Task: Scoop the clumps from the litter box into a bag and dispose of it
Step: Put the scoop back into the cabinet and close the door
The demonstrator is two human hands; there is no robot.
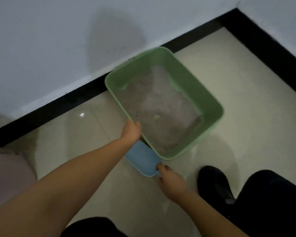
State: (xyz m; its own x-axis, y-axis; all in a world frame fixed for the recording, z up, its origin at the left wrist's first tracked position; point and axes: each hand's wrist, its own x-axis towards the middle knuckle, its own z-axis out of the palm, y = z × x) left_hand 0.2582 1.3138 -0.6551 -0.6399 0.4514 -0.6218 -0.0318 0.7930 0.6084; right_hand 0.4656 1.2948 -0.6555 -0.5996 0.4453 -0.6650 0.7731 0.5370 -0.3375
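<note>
At the lower centre of the frame we note the right hand, fingers curled around the handle end of a pale blue plastic scoop; the thumb lies along its upper edge and the handle itself is hidden in the grip. The scoop is smooth, shallow and rounded, lying low over the floor with its far end tucked against the near corner of the litter box. The right forearm enters from the lower right, wrist roughly straight. Just above, at centre frame, the left hand grips the box's near-left rim, thumb hooked inside the wall, remaining fingers hidden outside it. The left arm stretches long and bare from the lower left corner. The box is light green plastic, rectangular with rounded corners and smooth walls, set diagonally, its far corner near the black skirting. Inside lies grey granular litter, uneven, with green bottom exposed in patches; clumps we cannot distinguish in the blur. Glossy cream tile floor; a dark shoe at lower right; white wall across the top.
</note>
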